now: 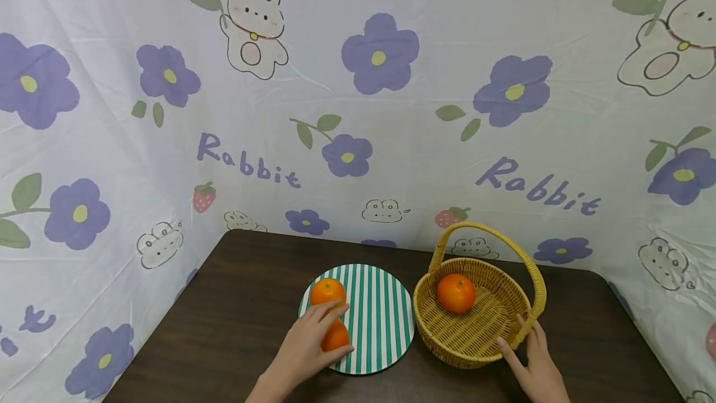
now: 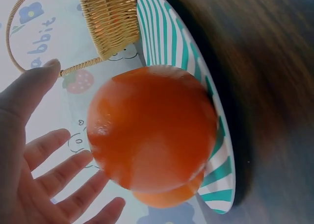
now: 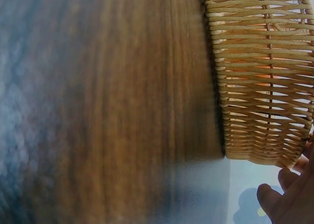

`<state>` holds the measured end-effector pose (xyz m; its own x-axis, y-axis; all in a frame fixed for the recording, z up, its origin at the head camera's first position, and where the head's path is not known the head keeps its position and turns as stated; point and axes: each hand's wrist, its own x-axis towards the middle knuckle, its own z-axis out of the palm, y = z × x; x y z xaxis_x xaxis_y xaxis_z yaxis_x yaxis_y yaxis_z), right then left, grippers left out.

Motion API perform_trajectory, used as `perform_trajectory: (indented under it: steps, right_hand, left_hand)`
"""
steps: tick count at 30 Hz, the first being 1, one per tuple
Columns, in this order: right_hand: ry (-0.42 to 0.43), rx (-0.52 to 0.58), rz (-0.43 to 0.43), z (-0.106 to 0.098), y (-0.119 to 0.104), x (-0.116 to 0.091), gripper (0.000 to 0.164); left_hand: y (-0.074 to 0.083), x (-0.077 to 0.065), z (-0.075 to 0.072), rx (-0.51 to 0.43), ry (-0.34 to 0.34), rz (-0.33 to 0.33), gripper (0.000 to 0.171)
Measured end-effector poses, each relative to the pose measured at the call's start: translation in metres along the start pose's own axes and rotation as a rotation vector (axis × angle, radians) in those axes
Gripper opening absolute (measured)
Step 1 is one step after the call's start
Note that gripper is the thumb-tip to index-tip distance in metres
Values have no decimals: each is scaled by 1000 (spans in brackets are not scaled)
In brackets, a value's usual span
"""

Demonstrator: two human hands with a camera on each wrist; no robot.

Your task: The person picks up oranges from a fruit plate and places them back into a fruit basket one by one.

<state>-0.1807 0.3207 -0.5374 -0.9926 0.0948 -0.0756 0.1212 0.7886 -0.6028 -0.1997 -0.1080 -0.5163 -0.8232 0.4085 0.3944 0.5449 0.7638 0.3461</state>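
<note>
A round plate [image 1: 380,316] with green and white stripes lies on the table, bearing two oranges. My left hand [image 1: 307,338] is over the nearer orange [image 1: 334,336], its fingers spread and reaching above the fruit. In the left wrist view this orange [image 2: 152,128] stands beside the spread fingers [image 2: 73,182]; the farther orange [image 1: 327,291] is partly hidden behind it. To the right is a yellow wicker basket [image 1: 447,344] with a tall handle and one orange [image 1: 456,293] inside. My right hand [image 1: 534,362] grips the basket's rim near the handle's right base.
The dark wooden table [image 1: 235,303] runs back to a white cloth [image 1: 313,98] printed with flowers and rabbits. Cloth also hangs along the left and right sides. The basket stands close beside the plate's right edge.
</note>
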Motion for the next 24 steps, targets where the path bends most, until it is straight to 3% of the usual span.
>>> perform_trajectory:
  steps: [14, 24]
  right_hand:
    - [-6, -5, 6, 0, 1, 1, 87]
    - [11, -7, -22, 1, 3, 1, 85]
  left_hand:
    - [-2, -8, 1, -30, -82, -56, 72]
    - [-7, -12, 8, -49, -79, -66, 66]
